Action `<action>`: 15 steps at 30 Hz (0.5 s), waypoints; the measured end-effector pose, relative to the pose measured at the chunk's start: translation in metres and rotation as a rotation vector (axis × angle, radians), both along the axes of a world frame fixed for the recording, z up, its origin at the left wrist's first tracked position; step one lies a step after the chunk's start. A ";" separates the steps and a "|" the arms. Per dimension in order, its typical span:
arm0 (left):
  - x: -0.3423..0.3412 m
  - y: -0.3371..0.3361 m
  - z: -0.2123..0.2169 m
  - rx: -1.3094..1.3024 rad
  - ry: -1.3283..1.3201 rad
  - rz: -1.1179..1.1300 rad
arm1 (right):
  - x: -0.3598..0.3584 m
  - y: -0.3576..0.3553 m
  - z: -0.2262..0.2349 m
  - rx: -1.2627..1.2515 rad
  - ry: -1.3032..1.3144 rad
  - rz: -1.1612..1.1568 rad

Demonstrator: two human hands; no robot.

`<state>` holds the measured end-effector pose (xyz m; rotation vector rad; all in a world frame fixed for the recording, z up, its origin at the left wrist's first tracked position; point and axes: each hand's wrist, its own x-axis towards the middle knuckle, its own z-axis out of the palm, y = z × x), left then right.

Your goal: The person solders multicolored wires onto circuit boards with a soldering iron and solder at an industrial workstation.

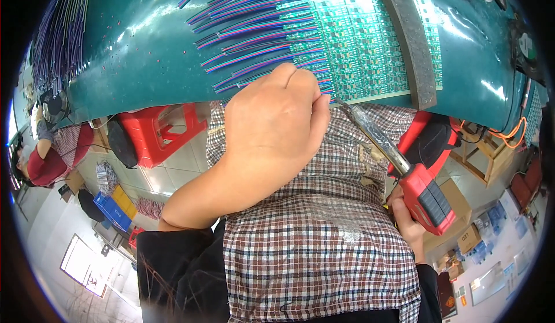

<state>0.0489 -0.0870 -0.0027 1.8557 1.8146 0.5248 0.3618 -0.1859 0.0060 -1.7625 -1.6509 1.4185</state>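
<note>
My left hand (276, 112) is closed at the near left corner of a green circuit board panel (361, 45). Its thumb and forefinger pinch a coloured wire (330, 90) at the panel's edge; the back of the hand hides most of the grip. Rows of blue, red and black wires (248, 39) fan leftward from that edge. In my right hand (406, 222) is a soldering iron (425, 198) with a red and black handle. Its metal shaft slants up to the left, the tip close beside my left thumb at the panel corner. I cannot tell whether the tip touches.
A dark metal bar (407, 39) lies across the panel on the green table mat (144, 51). More wires (63, 34) hang at the far left. Below the table stand red stools (159, 135). Another person (52, 155) sits at the left. Orange cable (514, 132) loops at the right.
</note>
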 end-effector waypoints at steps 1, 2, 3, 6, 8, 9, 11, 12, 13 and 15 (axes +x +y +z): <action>0.000 0.000 0.000 0.000 0.001 0.000 | 0.000 -0.001 0.000 -0.006 0.002 -0.006; 0.001 0.000 0.000 0.006 0.007 -0.001 | 0.002 -0.003 -0.001 -0.005 0.004 -0.007; 0.000 0.000 -0.001 0.010 0.010 0.000 | 0.003 -0.006 -0.002 0.020 -0.008 -0.013; 0.000 -0.001 -0.002 0.031 0.003 0.000 | 0.002 -0.007 0.003 0.009 -0.033 -0.043; 0.000 -0.001 -0.002 0.027 0.006 0.001 | 0.003 -0.007 0.004 -0.025 -0.039 -0.067; 0.000 -0.002 -0.001 0.022 0.007 0.003 | 0.004 -0.006 0.004 -0.014 -0.039 -0.031; 0.000 -0.001 -0.002 0.028 0.006 -0.004 | 0.004 -0.006 0.003 -0.004 -0.039 0.005; 0.000 -0.002 -0.002 0.033 0.004 -0.010 | 0.003 -0.006 0.003 -0.012 -0.042 -0.014; -0.001 -0.001 -0.003 0.031 0.005 -0.008 | 0.003 -0.006 0.002 -0.021 -0.043 -0.031; -0.003 -0.001 -0.005 0.004 0.004 -0.007 | 0.002 -0.001 0.000 -0.026 -0.034 0.000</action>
